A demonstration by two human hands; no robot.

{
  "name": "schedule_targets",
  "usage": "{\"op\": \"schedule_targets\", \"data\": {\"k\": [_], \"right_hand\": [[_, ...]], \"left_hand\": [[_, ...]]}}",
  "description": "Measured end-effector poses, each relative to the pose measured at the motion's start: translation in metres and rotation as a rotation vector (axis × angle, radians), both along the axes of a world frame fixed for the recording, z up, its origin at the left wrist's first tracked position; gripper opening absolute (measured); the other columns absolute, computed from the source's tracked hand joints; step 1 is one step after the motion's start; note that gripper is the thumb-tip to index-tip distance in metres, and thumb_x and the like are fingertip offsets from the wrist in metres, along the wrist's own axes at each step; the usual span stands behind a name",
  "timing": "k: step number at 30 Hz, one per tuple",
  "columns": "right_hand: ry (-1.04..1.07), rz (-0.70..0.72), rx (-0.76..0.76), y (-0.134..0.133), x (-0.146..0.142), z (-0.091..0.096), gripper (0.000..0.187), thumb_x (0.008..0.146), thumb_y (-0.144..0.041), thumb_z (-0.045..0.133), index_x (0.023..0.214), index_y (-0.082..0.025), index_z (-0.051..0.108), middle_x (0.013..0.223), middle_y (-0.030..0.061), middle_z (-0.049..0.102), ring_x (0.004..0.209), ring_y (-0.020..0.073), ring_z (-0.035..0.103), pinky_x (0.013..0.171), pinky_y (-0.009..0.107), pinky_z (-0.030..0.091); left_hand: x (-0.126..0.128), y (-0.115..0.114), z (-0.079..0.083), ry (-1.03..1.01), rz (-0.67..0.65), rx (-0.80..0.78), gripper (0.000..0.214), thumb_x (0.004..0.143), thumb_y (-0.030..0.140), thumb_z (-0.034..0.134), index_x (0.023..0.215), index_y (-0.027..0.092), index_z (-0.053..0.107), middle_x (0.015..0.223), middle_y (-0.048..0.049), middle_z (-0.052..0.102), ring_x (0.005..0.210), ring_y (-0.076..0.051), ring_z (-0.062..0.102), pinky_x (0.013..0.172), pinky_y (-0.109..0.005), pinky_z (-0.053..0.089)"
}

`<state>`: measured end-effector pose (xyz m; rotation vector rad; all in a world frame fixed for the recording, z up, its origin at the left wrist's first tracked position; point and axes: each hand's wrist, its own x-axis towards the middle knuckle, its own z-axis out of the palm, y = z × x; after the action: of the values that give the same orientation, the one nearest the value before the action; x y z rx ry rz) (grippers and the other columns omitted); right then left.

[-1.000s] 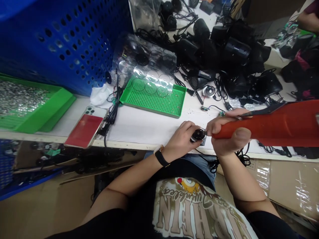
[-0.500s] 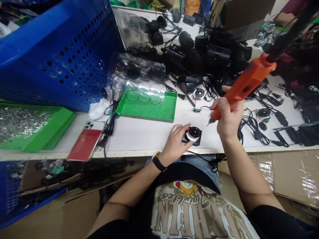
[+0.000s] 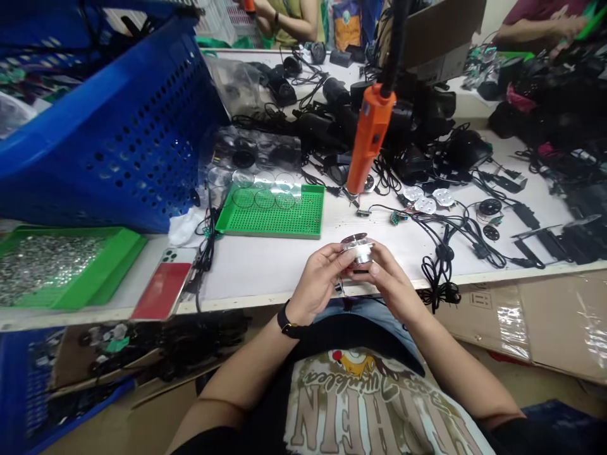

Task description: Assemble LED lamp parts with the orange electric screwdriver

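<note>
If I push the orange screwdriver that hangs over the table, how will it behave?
The screwdriver hangs tilted from a black cord, its tip near the table, so it would probably swing and come back rather than fall. Its thick body looks stiff and fairly heavy. The smooth shell may be slippery.

Small round silver part (image 3: pixel 358 248), held above table edge.

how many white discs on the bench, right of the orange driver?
3, clustered: left disc, middle disc slightly nearer, right disc. Others may be hidden under the cables.
</note>
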<state>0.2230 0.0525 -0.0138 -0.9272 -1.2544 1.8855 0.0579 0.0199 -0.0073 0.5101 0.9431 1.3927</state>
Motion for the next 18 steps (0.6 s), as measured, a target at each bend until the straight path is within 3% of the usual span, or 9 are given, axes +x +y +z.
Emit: {"op": "schedule_targets", "data": {"k": [2,5,9,13,15,16,18], "right_hand": [[0.082,-0.008,-0.115,-0.001,0.001,0.009,0.057,0.085,-0.058,0.073,0.135,-0.035,0.058,0.139,0.0048,0.062,0.104,0.0217,0.071,0.089,0.044,0.065],[0.16,-0.055,-0.236,0.0,0.01,0.027,0.049,0.082,-0.058,0.077,0.122,-0.031,0.068,0.119,0.0037,0.073,0.094,0.0223,0.075,0.075,0.04,0.068],[0.249,-0.091,-0.328,-0.003,0.027,0.046,0.047,0.085,-0.062,0.072,0.109,-0.022,0.076,0.105,0.0072,0.081,0.092,0.0252,0.079,0.084,0.041,0.068],[0.307,-0.116,-0.381,-0.004,0.037,0.058,0.045,0.093,-0.059,0.064,0.112,-0.02,0.075,0.11,0.0082,0.082,0.103,0.0272,0.079,0.091,0.045,0.067],[0.316,-0.106,-0.413,-0.001,0.039,0.062,0.047,0.096,-0.059,0.058,0.112,-0.019,0.075,0.113,0.0088,0.081,0.107,0.0257,0.078,0.091,0.043,0.067],[0.314,-0.093,-0.425,0.001,0.039,0.064,0.048,0.098,-0.06,0.055,0.112,-0.018,0.075,0.113,0.009,0.081,0.108,0.0247,0.078,0.09,0.04,0.067],[0.308,-0.071,-0.433,0.007,0.041,0.067,0.05,0.099,-0.06,0.051,0.113,-0.017,0.074,0.115,0.0092,0.081,0.107,0.023,0.078,0.088,0.036,0.068]], "left_hand": [[0.005,-0.002,0.014,-0.023,-0.097,0.016,0.037,0.082,0.039,0.085,0.108,0.014,0.077,0.098,-0.0068,0.077,0.079,-0.012,0.067,0.073,-0.023,0.053],[0.01,-0.007,0.033,-0.002,-0.255,0.078,0.039,0.09,0.04,0.078,0.121,0.016,0.075,0.115,-0.0099,0.075,0.096,-0.016,0.069,0.089,-0.028,0.053],[0.011,-0.011,0.045,0.011,-0.277,0.122,0.048,0.089,0.037,0.08,0.133,0.022,0.067,0.12,-0.0075,0.074,0.107,-0.019,0.069,0.096,-0.031,0.053],[0.011,-0.007,0.04,0.038,-0.143,0.185,0.035,0.092,0.04,0.075,0.121,0.02,0.069,0.111,-0.0075,0.073,0.102,-0.02,0.069,0.086,-0.032,0.056],[0.01,-0.005,0.032,0.106,-0.062,0.213,0.033,0.092,0.042,0.074,0.116,0.02,0.071,0.115,-0.0077,0.071,0.11,-0.021,0.066,0.09,-0.032,0.055],[0.01,-0.004,0.026,0.132,-0.078,0.218,0.035,0.092,0.045,0.073,0.116,0.02,0.072,0.118,-0.008,0.071,0.114,-0.022,0.064,0.094,-0.032,0.053],[0.008,-0.003,0.014,0.115,-0.233,0.199,0.044,0.092,0.053,0.071,0.121,0.02,0.071,0.122,-0.0087,0.072,0.118,-0.023,0.064,0.1,-0.034,0.05]]}}
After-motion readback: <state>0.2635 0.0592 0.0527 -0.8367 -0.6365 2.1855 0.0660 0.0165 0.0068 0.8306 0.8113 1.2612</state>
